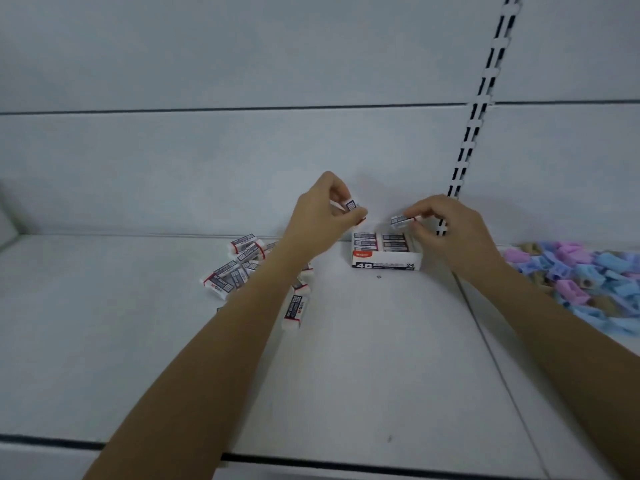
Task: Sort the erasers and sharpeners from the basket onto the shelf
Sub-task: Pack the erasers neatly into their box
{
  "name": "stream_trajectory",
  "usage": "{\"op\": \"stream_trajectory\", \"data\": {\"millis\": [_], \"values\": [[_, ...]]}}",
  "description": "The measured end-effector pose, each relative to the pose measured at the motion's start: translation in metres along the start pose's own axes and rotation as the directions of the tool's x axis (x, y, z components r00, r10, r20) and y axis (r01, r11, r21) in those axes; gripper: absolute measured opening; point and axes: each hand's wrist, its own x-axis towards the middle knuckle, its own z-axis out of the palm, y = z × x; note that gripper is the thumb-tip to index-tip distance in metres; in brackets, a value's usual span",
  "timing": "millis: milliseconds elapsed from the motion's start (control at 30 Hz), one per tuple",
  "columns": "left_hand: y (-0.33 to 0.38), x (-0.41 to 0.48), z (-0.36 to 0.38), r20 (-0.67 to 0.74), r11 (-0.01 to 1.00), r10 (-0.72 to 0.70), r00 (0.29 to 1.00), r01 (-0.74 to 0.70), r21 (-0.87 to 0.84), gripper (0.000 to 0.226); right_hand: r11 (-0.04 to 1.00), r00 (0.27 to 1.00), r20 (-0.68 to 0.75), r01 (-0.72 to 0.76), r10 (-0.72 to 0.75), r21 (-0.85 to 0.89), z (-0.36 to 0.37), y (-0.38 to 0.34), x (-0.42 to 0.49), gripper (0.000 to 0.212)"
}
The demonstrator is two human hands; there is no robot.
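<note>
Our left hand (pixel 322 220) pinches one eraser (pixel 350 205) in a narrow grip; our right hand (pixel 446 226) pinches another eraser (pixel 401 220), both just above the open box (pixel 386 261) of erasers (marked 4B). Loose erasers (pixel 239 268) lie left on the shelf (pixel 381 358), pastel sharpeners (pixel 588 275) right.

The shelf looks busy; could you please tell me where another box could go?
Bare shelf runs from the eraser box to the front edge, and left of the loose erasers. Crowded: those erasers beside the box, and the sharpeners at far right.
</note>
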Motion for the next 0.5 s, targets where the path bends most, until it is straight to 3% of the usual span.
{"op": "stream_trajectory", "data": {"millis": [133, 300, 400, 500], "values": [[0.005, 0.010, 0.024, 0.006, 0.999, 0.012, 1.000, -0.012, 0.042, 0.016, 0.996, 0.993, 0.105, -0.055, 0.062, -0.064, 0.001, 0.001, 0.002, 0.012], [-0.013, 0.010, 0.041, -0.058, 0.924, -0.074, 0.996, 0.090, 0.371, 0.013, 0.995, 0.981, 0.182, -0.051, 0.065, -0.084, 0.007, 0.009, 0.002, 0.013], [-0.017, 0.011, 0.043, -0.033, 0.851, 0.004, 0.999, 0.014, 0.524, 0.015, 0.990, 0.975, 0.212, -0.037, 0.066, -0.137, 0.009, 0.015, 0.003, 0.016], [-0.015, 0.009, 0.040, -0.018, 0.817, 0.118, 0.993, -0.086, 0.570, 0.023, 0.977, 0.980, 0.201, 0.057, -0.014, -0.208, 0.010, 0.018, 0.002, 0.018]]}}
